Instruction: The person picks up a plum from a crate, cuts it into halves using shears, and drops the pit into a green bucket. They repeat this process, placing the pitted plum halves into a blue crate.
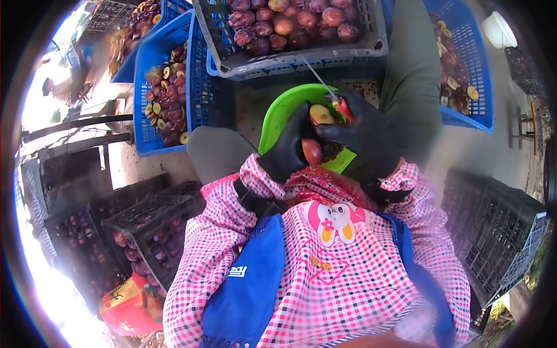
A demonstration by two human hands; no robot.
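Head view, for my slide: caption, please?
Gloved left hand holds a plum, right hand a tool, above a green tub.

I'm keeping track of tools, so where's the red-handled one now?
In the head view, the red-handled tool is right of centre, in the right hand, beside a cut fruit near the green basin.

White bucket (499, 31) upper right; red printed bag (129, 308) lower left.
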